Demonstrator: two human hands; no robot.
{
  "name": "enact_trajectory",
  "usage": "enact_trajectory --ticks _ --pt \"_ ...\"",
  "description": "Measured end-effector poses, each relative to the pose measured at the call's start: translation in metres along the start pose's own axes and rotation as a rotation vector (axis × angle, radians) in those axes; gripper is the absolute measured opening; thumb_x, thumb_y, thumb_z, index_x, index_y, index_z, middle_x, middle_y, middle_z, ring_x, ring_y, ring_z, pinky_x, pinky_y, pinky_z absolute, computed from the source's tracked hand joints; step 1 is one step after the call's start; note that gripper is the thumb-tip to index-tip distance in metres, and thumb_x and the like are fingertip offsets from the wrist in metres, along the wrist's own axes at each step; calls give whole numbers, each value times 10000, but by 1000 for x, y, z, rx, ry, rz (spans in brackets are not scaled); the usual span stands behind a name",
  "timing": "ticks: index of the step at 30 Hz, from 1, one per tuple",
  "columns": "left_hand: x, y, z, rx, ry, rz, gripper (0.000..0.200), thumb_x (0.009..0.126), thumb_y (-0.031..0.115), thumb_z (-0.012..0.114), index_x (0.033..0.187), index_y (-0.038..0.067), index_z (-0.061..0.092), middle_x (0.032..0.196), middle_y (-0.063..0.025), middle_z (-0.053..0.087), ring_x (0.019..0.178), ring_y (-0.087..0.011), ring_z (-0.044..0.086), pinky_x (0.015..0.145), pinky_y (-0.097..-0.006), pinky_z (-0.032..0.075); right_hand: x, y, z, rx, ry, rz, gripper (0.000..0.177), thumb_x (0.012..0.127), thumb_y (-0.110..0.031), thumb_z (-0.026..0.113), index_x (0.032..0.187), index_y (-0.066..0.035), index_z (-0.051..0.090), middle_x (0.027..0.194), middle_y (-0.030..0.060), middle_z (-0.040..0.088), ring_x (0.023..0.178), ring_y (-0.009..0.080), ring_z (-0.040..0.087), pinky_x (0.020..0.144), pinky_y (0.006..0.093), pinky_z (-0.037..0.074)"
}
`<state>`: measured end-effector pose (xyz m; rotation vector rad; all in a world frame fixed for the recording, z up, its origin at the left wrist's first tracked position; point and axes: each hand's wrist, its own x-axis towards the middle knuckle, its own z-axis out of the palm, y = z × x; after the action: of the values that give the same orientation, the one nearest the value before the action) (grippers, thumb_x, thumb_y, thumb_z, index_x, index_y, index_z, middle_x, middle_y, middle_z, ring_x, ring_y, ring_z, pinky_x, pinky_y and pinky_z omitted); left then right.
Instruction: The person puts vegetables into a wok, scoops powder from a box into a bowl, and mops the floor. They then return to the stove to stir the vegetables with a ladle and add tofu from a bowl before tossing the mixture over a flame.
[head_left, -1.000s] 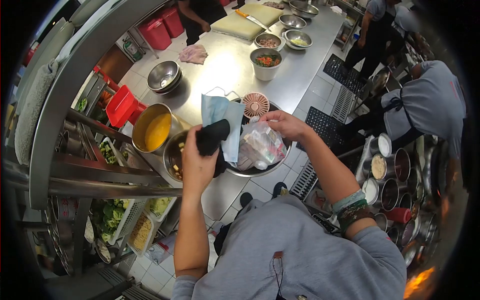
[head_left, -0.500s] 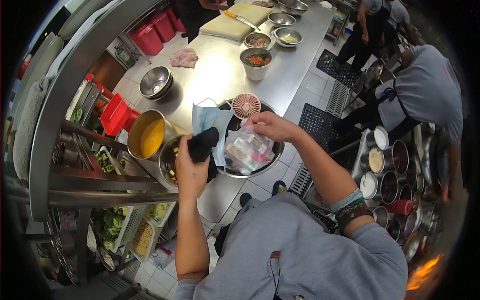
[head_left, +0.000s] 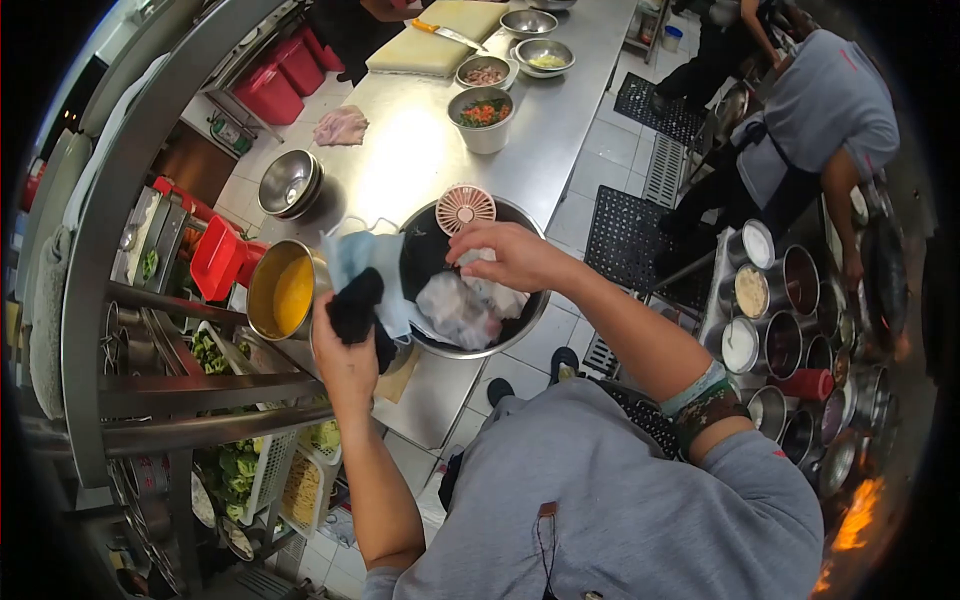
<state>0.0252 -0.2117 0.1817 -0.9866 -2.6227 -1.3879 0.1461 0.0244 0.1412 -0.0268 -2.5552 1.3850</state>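
Observation:
My left hand [head_left: 345, 360] is closed around a black cloth item [head_left: 357, 308] and a light blue face mask [head_left: 365, 262], at the left rim of a large metal bowl [head_left: 537, 222]. Inside that bowl rests a crumpled clear plastic bag [head_left: 458, 310]; its contents are hard to make out. My right hand [head_left: 510, 255] hovers over the bag, thumb and fingers apart, its fingertips close to the plastic. A pink handheld fan [head_left: 466, 210] with a round grille leans at the bowl's far side, beside dark material.
Left of the bowl stands a pot of yellow liquid [head_left: 290, 290]; nested metal bowls [head_left: 290, 183] sit beyond. Farther along the steel table [head_left: 400, 165] are a tub of chopped vegetables [head_left: 482, 122] and a knife [head_left: 448, 35] on a cutting board. A co-worker [head_left: 825, 100] stands right, near flames [head_left: 858, 515].
The plastic bag, previously pinched by my right hand, sits lower in the bowl and my fingers have spread. My left hand moved left with the mask and black cloth. The view shifted slightly.

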Motion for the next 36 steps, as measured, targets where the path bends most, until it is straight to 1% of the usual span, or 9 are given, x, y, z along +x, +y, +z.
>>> enact_trajectory --ticks 2,7,13,15,21,24,30,32,36 --pt "1 2 -6 -8 77 23 485 711 -38 645 1167 8 484 1003 -153 594 935 -257 585 858 -319 432 3 4 -4 -20 127 8 246 796 -127 650 1027 -47 622 1049 108 599 1015 271 558 908 354 428" --pt "2 11 -14 17 74 44 411 787 41 679 1152 4 493 1002 -117 593 924 -187 578 852 -298 438 -8 6 -5 -201 -3 19 327 777 -224 683 1058 -71 618 1060 114 601 1003 288 570 868 385 449" --pt "-5 18 -15 24 61 73 509 691 -44 652 1170 11 491 995 -140 588 929 -241 581 862 -316 428 -10 4 21 -367 -150 249 398 734 -314 669 1048 -75 613 965 141 636 921 340 604 793 427 483" --pt "-9 19 -20 29 72 57 518 676 -53 646 1169 6 496 991 -154 588 928 -254 582 857 -320 431 -7 15 8 -257 -40 227 319 735 -157 600 1041 -68 611 933 144 645 894 310 620 790 398 491" --pt "-23 14 -41 23 156 45 509 669 -69 625 1156 -6 492 982 -146 585 912 -240 578 857 -310 430 -15 -10 -57 192 98 99 364 717 -30 495 1062 -73 601 879 123 631 815 191 601 743 326 488" --pt "-30 16 -49 12 161 20 509 668 -81 605 1157 -3 486 975 -131 584 909 -211 571 857 -298 426 -17 -23 -69 142 148 33 390 714 -1 472 1071 -81 607 867 71 626 805 152 570 748 290 476" --pt "-32 20 -56 -7 160 66 415 783 -22 645 1167 -6 488 1018 -124 574 948 -204 562 867 -296 416 -34 -41 -23 -285 37 81 392 744 -44 517 1114 -118 620 1021 135 640 909 310 608 811 381 486" --pt "-31 24 -55 27 208 68 459 680 -64 576 1129 0 502 962 -118 589 895 -211 573 848 -298 427 -43 -29 -2 -385 -295 213 419 737 -20 577 1145 -116 599 1051 127 625 933 291 605 829 348 485" --pt "-39 18 -47 18 80 117 412 646 -33 625 1048 17 547 915 -127 584 864 -268 594 788 -319 446 -55 -56 -10 -108 -18 117 429 748 -101 674 1168 -89 590 1048 111 634 937 259 619 832 349 487"
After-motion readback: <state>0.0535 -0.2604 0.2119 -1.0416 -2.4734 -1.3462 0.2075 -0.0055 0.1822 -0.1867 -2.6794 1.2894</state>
